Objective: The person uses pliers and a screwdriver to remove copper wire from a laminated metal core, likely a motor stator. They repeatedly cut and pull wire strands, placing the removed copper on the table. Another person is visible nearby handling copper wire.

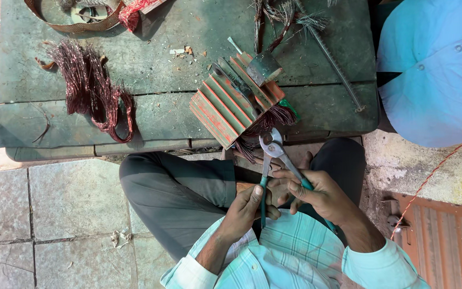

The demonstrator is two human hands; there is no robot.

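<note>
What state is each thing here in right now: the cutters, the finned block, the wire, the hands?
Pincers: jaws slightly open, at the wire ends.
Left hand: closed on one green handle.
Right hand: closed on the other handle.
Finned motor block: tilted at the bench edge, copper windings sticking out.
Loose copper wire bundle: pulled out, lying tangled on the bench.

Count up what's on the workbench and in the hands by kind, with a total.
Pincers with teal handles, held by left hand and right hand: 1
Finned motor stator: 1
Loose copper wire bundles: 1
Hammer: 1
Long metal rod: 1
Total: 5
</note>
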